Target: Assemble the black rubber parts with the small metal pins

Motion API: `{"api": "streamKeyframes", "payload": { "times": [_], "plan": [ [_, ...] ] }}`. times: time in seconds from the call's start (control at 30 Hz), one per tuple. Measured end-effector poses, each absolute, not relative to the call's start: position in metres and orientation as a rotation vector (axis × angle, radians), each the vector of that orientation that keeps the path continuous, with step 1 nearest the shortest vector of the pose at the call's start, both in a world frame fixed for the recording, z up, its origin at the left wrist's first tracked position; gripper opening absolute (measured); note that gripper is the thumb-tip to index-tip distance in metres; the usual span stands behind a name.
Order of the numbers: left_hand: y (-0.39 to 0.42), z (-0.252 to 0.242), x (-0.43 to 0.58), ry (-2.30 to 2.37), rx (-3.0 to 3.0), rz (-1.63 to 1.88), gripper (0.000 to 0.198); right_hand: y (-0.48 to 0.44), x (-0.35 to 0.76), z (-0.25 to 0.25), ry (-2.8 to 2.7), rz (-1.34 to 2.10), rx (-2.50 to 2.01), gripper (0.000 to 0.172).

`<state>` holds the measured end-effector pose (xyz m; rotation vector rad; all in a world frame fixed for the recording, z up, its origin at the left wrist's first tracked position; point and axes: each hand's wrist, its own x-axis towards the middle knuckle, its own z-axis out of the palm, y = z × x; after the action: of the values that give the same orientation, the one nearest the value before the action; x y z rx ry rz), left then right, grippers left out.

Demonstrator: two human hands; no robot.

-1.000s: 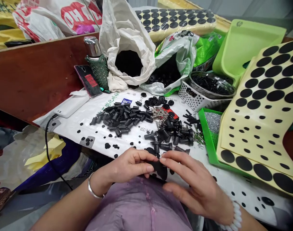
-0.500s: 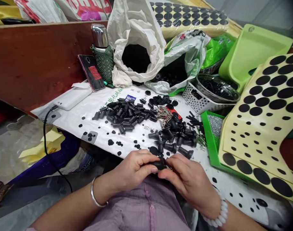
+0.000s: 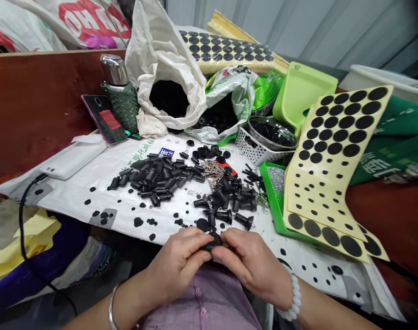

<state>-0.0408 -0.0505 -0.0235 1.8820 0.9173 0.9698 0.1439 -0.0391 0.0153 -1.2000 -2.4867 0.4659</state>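
My left hand pinches a small black plastic part between thumb and fingers at the table's front edge. From the other side my right hand closes on the same part, and the fingers hide much of it. Just beyond my hands lie black flanged plastic pieces, some with thin metal hooks showing. A heap of black cylindrical pieces spreads to the left of them. Small metal pins and black round caps sit behind.
A white cloth bag and a phone leaning by a netted flask stand at the back left. On the right are a perforated white basket, a green tray, sticker sheets and a light green dustpan.
The view has turned to the right. My right hand has come closer to my left, and its fingers now press against the black part; both hands still hold it.
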Motion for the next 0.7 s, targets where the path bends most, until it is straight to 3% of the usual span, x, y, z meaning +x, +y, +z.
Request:
{"api": "streamKeyframes", "payload": {
  "times": [0.13, 0.37, 0.47, 0.7],
  "plan": [
    [-0.052, -0.028, -0.035, 0.933, 1.984, 1.017, 0.024, -0.040, 0.146, 0.018, -2.348, 0.886, -1.438, 0.061],
    [-0.046, -0.026, -0.034, 0.974, 1.810, 0.911, 0.019, -0.044, 0.165, 0.015, -2.463, 0.403, -1.005, 0.049],
    [-0.048, -0.031, -0.030, 0.986, 1.922, 0.915, 0.021, -0.045, 0.165, 0.009, -2.414, 0.554, -1.059, 0.033],
    [-0.044, -0.036, -0.019, 0.998, 2.112, 0.960, 0.024, -0.043, 0.168, 0.006, -2.041, 0.964, -1.265, 0.028]
  ]
}}
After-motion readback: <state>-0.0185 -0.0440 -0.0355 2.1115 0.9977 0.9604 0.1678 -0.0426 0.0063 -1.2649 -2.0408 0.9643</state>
